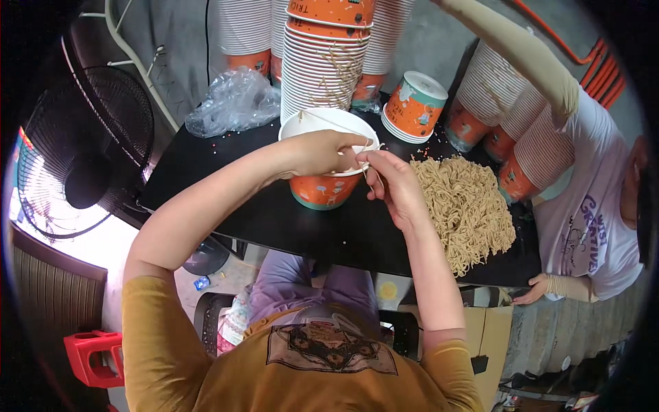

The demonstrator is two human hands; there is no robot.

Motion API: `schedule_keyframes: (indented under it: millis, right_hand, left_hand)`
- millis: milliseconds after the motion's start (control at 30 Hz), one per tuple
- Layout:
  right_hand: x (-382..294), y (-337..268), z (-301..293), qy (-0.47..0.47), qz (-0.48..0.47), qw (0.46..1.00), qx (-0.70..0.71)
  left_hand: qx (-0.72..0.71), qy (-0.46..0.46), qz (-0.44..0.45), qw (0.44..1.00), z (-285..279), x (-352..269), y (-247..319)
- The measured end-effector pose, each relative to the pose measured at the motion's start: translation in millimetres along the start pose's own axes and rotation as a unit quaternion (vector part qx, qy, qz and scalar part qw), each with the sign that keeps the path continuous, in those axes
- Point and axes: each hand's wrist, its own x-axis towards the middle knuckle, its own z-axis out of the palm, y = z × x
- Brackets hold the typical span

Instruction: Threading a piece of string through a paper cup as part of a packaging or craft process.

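Observation:
An orange paper bucket with a white rim and green base stands upright on the black table. A thin tan cord runs over its mouth. My left hand is at the bucket's right rim, its fingertips pinching the cord. Close against it, my right hand also has the cord between its fingers, just outside the rim. A heap of tan cords lies to the right of my right hand. Behind the bucket rises a tall stack of nested buckets with cord pieces hanging on its side.
Crumpled clear plastic lies at the back left. A short bucket stack is upside down behind the cord heap. More wrapped stacks stand at the right. A co-worker is at the table's right end. A black fan stands left.

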Motion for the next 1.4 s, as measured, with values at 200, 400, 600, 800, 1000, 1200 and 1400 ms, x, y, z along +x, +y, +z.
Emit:
schedule_keyframes:
  millis: [200,400,600,800,1000,1200,1400]
  right_hand:
    - [0.5,3.7,-1.8,-0.030,0.015,0.993,0.109]
    - [-3.1,11.0,-5.1,-0.062,0.003,0.972,0.225]
    - [-4.6,7.6,-9.7,-0.038,-0.055,0.954,0.293]
    - [-2.6,2.3,-14.6,0.003,-0.100,0.989,0.108]
    - [2.9,6.4,-36.5,0.019,-0.110,0.994,-0.003]
    - [-4.0,-14.4,-37.3,-0.018,-0.052,0.996,0.072]
    - [8.7,-7.9,-46.5,0.072,-0.072,0.978,-0.181]
  left_hand:
    - [-0.148,0.036,-0.002,0.988,10.2,11.0,-1.0]
    - [-0.138,0.045,-0.005,0.989,11.4,17.4,-2.8]
    - [-0.111,0.049,-0.022,0.992,13.9,16.3,-2.6]
    - [-0.117,0.073,-0.024,0.990,17.0,20.4,-9.5]
    - [-0.135,0.070,-0.037,0.988,16.5,24.3,-6.9]
    - [-0.150,0.066,-0.031,0.986,12.6,27.2,-14.8]
    - [-0.150,0.062,-0.032,0.986,13.8,29.7,-9.7]
